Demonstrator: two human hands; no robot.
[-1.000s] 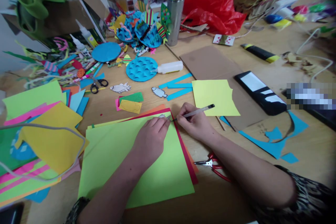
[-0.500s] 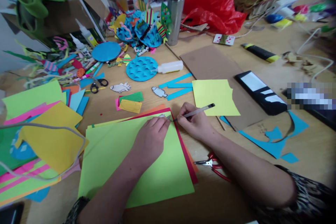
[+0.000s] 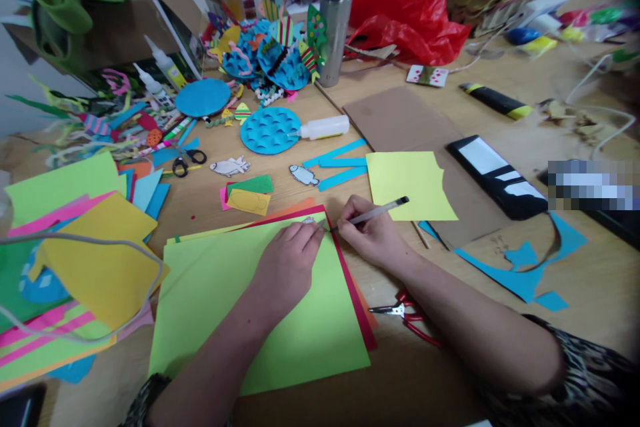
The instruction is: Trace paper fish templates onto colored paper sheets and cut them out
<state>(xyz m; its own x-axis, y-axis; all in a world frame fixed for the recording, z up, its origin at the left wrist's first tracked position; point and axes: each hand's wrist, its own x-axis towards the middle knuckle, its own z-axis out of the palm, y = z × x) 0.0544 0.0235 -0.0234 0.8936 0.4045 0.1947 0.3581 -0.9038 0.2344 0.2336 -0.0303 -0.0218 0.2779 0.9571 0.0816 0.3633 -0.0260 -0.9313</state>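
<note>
My right hand (image 3: 367, 233) is closed round a pen (image 3: 375, 210) with a clear barrel and dark end. Its tip is at the upper right corner of a lime-green paper sheet (image 3: 215, 307). Against that corner my left hand (image 3: 287, 263) presses a small paper fish cutout (image 3: 309, 220), its fingers bent and held together. Most of the cutout is hidden under the fingers. Red paper (image 3: 357, 303) and orange paper stick out from beneath the green sheet. Two more fish cutouts, one white (image 3: 230, 167) and one grey (image 3: 303, 175), lie beyond it, near small coloured paper pieces (image 3: 250, 202).
Red-handled pliers (image 3: 407, 313) lie by my right forearm. Farther off are a glue bottle (image 3: 325, 127), a blue scaled disc (image 3: 270, 130), black scissors (image 3: 187, 162), a steel flask (image 3: 335, 27) and brown cardboard (image 3: 400, 113). Coloured papers (image 3: 100, 247) are piled at the left.
</note>
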